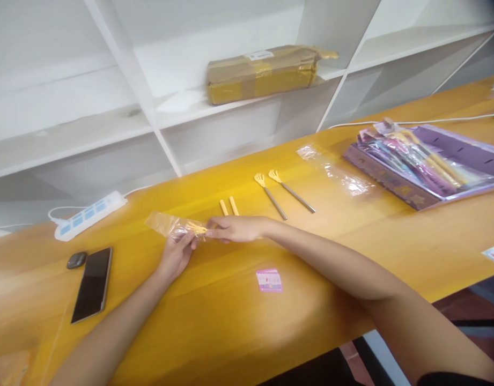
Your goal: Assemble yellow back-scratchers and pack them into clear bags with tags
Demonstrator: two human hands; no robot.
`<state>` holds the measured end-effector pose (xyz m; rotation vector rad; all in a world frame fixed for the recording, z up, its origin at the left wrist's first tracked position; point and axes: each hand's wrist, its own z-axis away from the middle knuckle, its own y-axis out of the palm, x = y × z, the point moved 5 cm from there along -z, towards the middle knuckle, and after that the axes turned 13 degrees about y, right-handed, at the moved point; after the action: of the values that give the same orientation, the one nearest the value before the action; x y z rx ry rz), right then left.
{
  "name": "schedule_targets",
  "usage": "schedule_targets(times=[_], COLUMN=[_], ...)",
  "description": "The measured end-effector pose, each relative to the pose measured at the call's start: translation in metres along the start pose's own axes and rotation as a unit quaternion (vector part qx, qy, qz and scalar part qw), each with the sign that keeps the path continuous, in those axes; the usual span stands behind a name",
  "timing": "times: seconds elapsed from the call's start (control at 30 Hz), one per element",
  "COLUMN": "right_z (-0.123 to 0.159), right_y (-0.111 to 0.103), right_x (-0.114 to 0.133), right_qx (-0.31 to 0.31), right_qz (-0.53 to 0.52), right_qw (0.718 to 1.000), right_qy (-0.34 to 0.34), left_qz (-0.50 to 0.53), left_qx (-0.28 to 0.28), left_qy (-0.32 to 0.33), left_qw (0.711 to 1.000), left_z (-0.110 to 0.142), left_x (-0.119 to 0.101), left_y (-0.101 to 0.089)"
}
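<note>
My left hand (178, 256) is closed on a clear plastic bag (160, 222), thumb on top. A yellow claw-shaped back scratcher head (196, 228) shows at the bag's right end; whether it is fully inside I cannot tell. My right hand (239, 229) pinches at the base of that head, its fingertips close to my left hand. Just beyond my right hand lie two yellow handle sticks (234, 206), their near ends covered by it. Farther right rest two back scratchers, one (274, 201) beside the other (295, 195), with yellow claws and metal rods.
A purple box (395, 185) of packaged items stands at right, near an empty plastic wrapper (337, 174). Pink cards (270, 280) lie in front. A phone (93, 285), a black earbud case (76, 260) and a power strip (91, 215) sit left. A taped parcel (265, 75) is on the shelf.
</note>
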<state>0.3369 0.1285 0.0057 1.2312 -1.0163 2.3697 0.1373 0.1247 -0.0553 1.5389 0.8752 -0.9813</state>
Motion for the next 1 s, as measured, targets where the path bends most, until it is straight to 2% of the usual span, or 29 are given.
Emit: schedule_targets(times=[0.07, 0.17, 0.23, 0.33, 0.53, 0.67, 0.77, 0.9, 1.0], right_z=[0.003, 0.01, 0.015, 0.016, 0.008, 0.007, 0.01, 0.017, 0.018], right_y=[-0.006, -0.016, -0.024, -0.028, -0.007, -0.001, -0.01, -0.026, -0.035], right_x=[-0.004, -0.013, -0.017, -0.013, 0.0, 0.006, 0.002, -0.007, -0.01], right_qx=[0.014, 0.09, 0.111, 0.085, 0.042, 0.026, 0.03, 0.075, 0.064], right_qz=[0.012, 0.057, 0.078, 0.087, 0.086, 0.08, 0.083, 0.093, 0.111], right_qw=[1.0, 0.993, 0.988, 0.991, 0.995, 0.996, 0.995, 0.992, 0.991], right_qy=[0.009, 0.05, 0.071, 0.05, 0.032, 0.027, 0.042, 0.052, 0.04], left_qz=[0.047, 0.092, 0.081, 0.028, -0.067, -0.069, -0.043, -0.013, -0.015], left_qx=[-0.044, -0.097, -0.09, -0.058, -0.022, -0.008, -0.026, -0.044, -0.034], left_qy=[0.01, 0.023, 0.023, 0.03, 0.025, 0.032, 0.042, 0.045, 0.044], left_qw=[0.998, 0.991, 0.992, 0.997, 0.997, 0.997, 0.998, 0.998, 0.998], left_z=[-0.003, -0.007, -0.006, -0.002, 0.004, 0.003, 0.002, -0.002, -0.004], left_x=[0.0, 0.0, 0.001, 0.001, 0.002, 0.002, 0.001, 0.001, 0.002], left_y=[-0.006, -0.013, -0.014, -0.012, -0.01, -0.006, -0.008, -0.011, -0.012])
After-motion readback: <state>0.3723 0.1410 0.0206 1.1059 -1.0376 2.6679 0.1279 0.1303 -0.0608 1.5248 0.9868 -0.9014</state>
